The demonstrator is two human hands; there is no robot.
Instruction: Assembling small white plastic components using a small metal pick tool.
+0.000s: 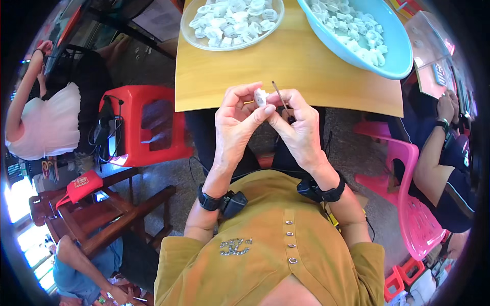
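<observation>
Hand Positions: White Part and Thin Tool at Table Edge

The left hand (236, 113) is grasping a small white part (261, 97), pinching it with the fingers and thumb. The part is sitting at the fingertips, between the two hands, and is showing against the near edge of the wooden table (245, 71). The right hand (297, 125) is gripping a thin tool (279, 97) with a dark shaft. The tool is slanting up and to the left, and its tip is pointing toward the far side of the table. The right thumb and index finger are closing in beside the white part; whether they are touching it cannot be told from this view. The right-hand fingers are partly hiding the tool's dark handle.

On the table, a clear bowl (193, 39) is standing ahead of the hands and is containing many white pieces (239, 23). A light blue basin (399, 58) is standing to its right and is holding more pieces of similar colour. Dark straps are encircling both wrists. A red stool (127, 97) is standing left of the table, and a pink chair (408, 204) is standing to the right, beside a seated person.
</observation>
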